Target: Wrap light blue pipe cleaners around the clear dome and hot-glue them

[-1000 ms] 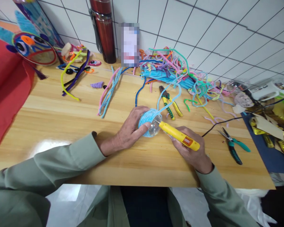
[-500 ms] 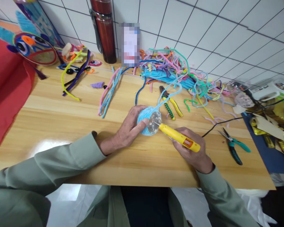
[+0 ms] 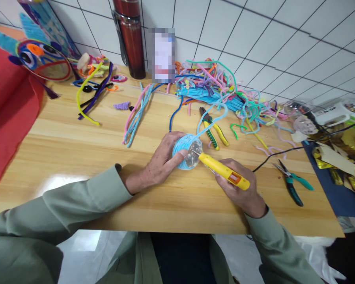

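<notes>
My left hand (image 3: 165, 161) is wrapped round a clear plastic bottle piece (image 3: 193, 157) whose side is coiled with light blue pipe cleaner (image 3: 180, 145). Its bare, clear end faces right. From the coil, a loose light blue loop runs up and to the right over the table. My right hand (image 3: 241, 187) grips a yellow hot glue gun (image 3: 225, 170), whose thin tip is at the clear end, against the edge of the coil. Whether the tip touches, I cannot tell. Yellow-and-green pliers (image 3: 213, 128) lie just behind the bottle piece.
Behind lies a heap of coloured pipe cleaners (image 3: 215, 92), beside a phone (image 3: 162, 57) and a red thermos (image 3: 131, 43). Teal-handled pliers (image 3: 292, 183) rest at right, near a black cable (image 3: 272, 154). A decorated animal-face piece (image 3: 43, 59) and red cloth (image 3: 12, 118) are at left.
The bottle piece has turned or shifted very slightly to the right in my left hand. The glue gun stays almost where it was, its tip still at the coil's edge.
</notes>
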Available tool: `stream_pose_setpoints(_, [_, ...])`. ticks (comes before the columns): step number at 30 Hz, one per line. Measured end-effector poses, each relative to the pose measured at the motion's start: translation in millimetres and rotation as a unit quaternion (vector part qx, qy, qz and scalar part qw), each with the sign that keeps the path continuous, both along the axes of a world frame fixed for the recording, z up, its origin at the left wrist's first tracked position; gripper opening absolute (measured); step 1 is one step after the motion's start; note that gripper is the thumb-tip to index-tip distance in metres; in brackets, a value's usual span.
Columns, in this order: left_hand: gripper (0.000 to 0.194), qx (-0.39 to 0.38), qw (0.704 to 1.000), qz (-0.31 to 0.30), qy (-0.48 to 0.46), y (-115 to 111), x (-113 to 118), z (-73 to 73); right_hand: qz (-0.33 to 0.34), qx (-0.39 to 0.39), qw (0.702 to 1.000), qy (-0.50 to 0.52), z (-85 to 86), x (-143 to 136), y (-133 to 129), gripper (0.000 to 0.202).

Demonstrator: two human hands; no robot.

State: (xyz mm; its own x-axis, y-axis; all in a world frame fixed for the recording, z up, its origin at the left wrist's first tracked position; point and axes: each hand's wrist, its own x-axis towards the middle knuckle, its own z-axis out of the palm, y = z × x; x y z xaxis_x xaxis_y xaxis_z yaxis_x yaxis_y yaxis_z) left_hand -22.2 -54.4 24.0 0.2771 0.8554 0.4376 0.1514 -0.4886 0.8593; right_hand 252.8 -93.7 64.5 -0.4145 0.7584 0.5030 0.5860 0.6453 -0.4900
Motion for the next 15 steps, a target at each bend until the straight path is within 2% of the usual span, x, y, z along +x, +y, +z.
stream_pose_setpoints(8, [0.039,0.023,1.0,-0.004,0.0,0.6,-0.9,-2.1,-0.001,-0.026,0.999,0.03,-5.7,3.6,1.0,0.022])
stream_pose_setpoints(15, [0.041,-0.009,1.0,0.016,-0.007,1.0,0.2,-2.3,0.006,0.0,1.0,0.016,-1.5,2.5,0.5,0.024])
